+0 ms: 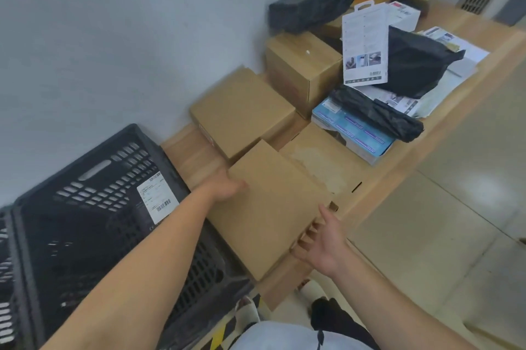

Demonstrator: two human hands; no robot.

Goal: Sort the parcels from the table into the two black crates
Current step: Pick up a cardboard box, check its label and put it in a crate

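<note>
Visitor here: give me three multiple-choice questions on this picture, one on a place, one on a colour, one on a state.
1. The crate stands: A) left of the table; B) on it; C) right of it.
2. The printed box under the long bag is: A) red; B) blue; C) green.
3. The nearest cardboard box is: A) held by both hands; B) held by one; C) untouched.
Answers: 1 A, past the table's left end. 2 B, its top is blue. 3 A, the left hand and right hand each grip an edge.
</note>
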